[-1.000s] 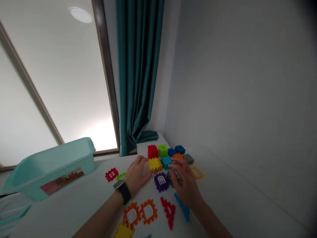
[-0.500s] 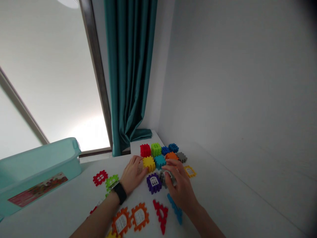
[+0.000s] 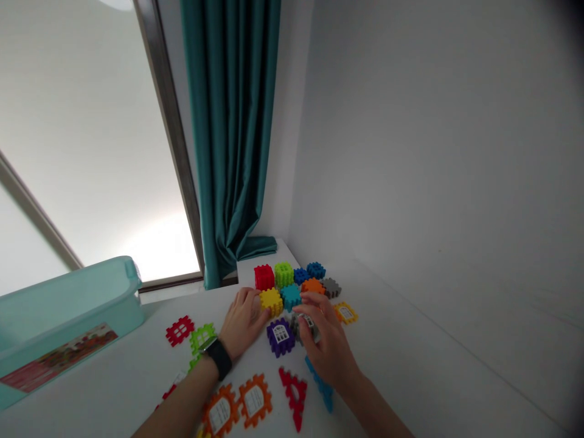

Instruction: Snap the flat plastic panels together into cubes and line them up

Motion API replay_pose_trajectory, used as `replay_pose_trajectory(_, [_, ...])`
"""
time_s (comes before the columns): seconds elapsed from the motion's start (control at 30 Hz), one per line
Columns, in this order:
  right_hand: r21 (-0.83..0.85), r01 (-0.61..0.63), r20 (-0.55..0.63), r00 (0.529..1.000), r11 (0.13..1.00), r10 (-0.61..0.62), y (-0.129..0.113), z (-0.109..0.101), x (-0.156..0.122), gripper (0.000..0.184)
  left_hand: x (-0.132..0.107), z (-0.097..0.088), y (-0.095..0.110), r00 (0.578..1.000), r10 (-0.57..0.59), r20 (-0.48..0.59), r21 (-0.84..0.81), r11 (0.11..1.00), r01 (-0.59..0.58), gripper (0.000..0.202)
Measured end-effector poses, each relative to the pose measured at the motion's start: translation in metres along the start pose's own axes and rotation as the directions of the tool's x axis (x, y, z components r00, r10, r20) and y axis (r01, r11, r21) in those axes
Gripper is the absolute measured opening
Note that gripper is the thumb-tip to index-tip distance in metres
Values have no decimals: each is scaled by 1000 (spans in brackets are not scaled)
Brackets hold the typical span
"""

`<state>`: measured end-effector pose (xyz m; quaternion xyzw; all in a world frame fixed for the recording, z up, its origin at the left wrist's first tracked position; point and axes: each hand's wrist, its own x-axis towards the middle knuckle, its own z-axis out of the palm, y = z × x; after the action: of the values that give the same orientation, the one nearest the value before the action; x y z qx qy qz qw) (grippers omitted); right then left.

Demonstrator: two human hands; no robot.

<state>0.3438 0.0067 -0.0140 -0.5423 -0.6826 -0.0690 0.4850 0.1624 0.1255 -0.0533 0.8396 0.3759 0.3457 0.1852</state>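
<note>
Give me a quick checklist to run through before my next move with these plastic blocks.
1. The right hand has hold of the grey plastic block: ok, it is wrapped around the block.
2. The left hand holds nothing: cannot tell, it rests against the yellow block and hides its own palm.
3. The grey plastic block is apart from the purple block: cannot tell, they sit very close.
4. The orange window tiles lie flat, away from both hands: ok.
5. The light teal plastic tub is in view: ok, at the left.

Grey block (image 3: 295, 327) partly behind right fingers (image 3: 318, 316)
</note>
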Motion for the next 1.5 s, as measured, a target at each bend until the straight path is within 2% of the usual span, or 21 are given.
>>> replay_pose_trajectory(1.0, [13,-29,53,998,1000,28,1,6,-6,24,0,1,-4,1000,22,11,11,1000,-23,37])
replay_pose_trajectory(1.27, [10,-25,68,997,1000,24,0,6,-7,25,-1,-13,8,998,60,36,13,998,-61,40])
replay_pose_trajectory(1.5, [8,-1,64,998,1000,1,0,8,-8,24,-2,-32,22,985,90,149,136,985,-110,37])
